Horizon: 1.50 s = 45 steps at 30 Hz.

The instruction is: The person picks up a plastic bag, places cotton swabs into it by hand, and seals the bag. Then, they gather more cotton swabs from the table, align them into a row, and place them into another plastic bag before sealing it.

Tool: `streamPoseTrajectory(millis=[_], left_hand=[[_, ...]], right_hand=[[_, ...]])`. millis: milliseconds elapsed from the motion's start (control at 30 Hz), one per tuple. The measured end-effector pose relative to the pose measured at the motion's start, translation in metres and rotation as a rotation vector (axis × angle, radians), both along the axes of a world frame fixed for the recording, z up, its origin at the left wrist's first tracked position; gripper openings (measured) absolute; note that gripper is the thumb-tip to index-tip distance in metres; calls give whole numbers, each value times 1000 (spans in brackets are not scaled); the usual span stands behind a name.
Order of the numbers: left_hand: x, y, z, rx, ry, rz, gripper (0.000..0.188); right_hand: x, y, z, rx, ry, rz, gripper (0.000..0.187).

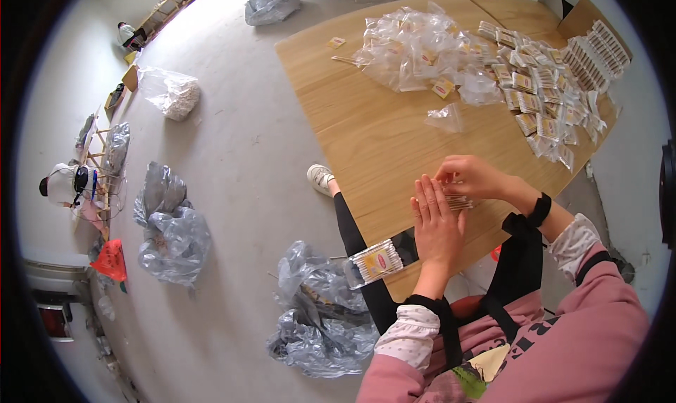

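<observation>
A small bundle of cotton swabs (459, 202) lies between my hands, just above the near part of the wooden table (366, 164). My left hand (438, 227) has its fingers stretched out straight, flat against the side of the bundle. Curled over the bundle's far end, my right hand (472, 178) has its fingers bent and pinched on the swabs; its fingertips are partly hidden. Left of my left wrist, a clear pack of cotton swabs (377, 262) with a yellow and white label sits at the table's edge, beside a dark patch.
Empty clear bags (412, 47) are heaped at the far side. Filled swab packs (539, 97) spread over the right, by an open cardboard box (595, 51). One loose clear bag (445, 118) lies mid-table. Grey plastic bags (320, 318) stand on the floor; another person (67, 185) is far left.
</observation>
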State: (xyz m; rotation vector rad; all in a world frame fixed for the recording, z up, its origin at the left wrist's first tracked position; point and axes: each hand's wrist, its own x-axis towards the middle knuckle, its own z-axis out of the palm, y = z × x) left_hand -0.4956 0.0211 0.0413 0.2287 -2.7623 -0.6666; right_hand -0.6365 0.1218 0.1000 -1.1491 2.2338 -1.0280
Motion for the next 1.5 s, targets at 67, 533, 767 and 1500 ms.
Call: streamPoseTrajectory(millis=[67,533,767,1500], left_hand=[[-1,2,0,-49,-33,-35,85],[3,6,-11,-16,-40,-39,79],[2,5,0,1,-64,-28,80],[3,6,-1,43,-76,-43,79]], right_hand=[[-12,3,-1,-30,76,-49,15],[-151,-192,-37,416,486,-467,40],[-219,-147,-36,-223,558,-681,36],[-129,-166,-5,293,434,29,13]])
